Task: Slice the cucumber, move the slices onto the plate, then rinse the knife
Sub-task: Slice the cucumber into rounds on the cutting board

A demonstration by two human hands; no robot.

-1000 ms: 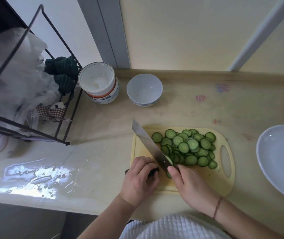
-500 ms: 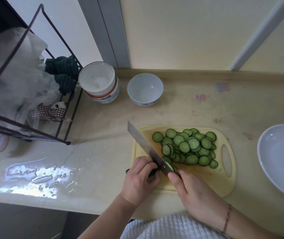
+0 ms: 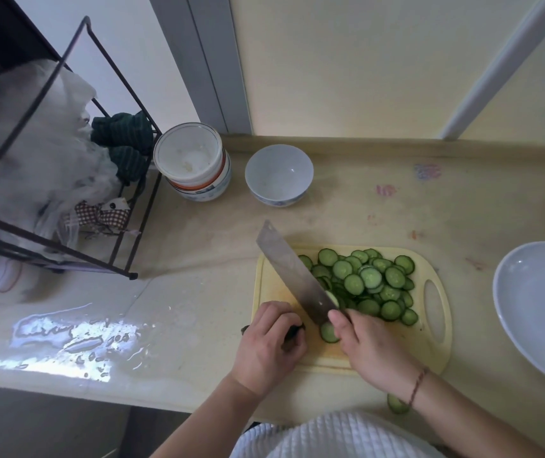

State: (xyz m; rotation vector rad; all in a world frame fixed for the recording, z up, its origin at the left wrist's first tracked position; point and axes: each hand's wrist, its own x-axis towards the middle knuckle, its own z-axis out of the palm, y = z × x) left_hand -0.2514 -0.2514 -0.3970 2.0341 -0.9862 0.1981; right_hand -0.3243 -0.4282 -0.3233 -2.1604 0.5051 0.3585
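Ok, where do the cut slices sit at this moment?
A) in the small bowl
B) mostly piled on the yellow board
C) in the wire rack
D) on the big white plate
B: the slices lie heaped on the board right of the knife, while the plate and the bowl hold none.

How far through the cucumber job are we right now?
Mostly sliced: a heap of green cucumber slices lies on the pale yellow cutting board. In hand: the right hand holds the steel cleaver raised, while the left hand grips the dark cucumber end. One slice sits off the board. Left: the white plate holds no slices; the knife rinse is undone.
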